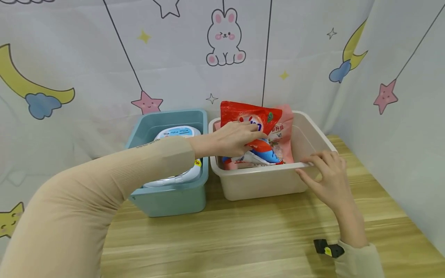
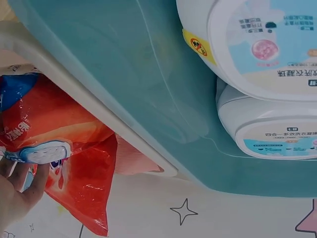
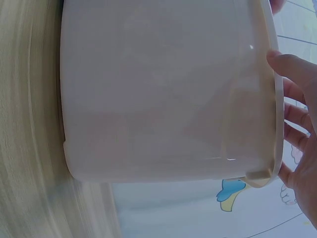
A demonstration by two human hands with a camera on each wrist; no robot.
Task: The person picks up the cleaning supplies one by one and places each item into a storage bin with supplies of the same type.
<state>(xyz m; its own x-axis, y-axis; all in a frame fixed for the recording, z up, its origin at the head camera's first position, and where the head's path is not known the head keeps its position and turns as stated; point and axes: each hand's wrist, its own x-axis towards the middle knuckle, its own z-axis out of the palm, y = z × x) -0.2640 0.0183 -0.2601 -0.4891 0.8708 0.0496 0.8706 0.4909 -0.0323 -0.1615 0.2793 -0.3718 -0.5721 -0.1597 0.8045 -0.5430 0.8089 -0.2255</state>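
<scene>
In the head view my left hand (image 1: 236,137) grips a red and blue plastic bag (image 1: 240,112) that sticks up out of a white bin (image 1: 264,183). Curved fingers lie against the crinkled red bag (image 2: 64,124) in the left wrist view; the rest of that hand is cut off at the edge. Behind it a pink bag (image 1: 286,131) leans inside the same bin. My right hand (image 1: 328,181) holds the bin's near right rim. The right wrist view has the thumb (image 3: 285,64) on the outer side of the rim, with the fingers over the inner side.
A teal bin (image 1: 174,202) stands left of the white one, with white laundry-bead tubs (image 2: 267,49) in it. My left forearm crosses above it. Both bins sit on a wood-grain table (image 1: 243,239), before a patterned curtain (image 1: 187,69).
</scene>
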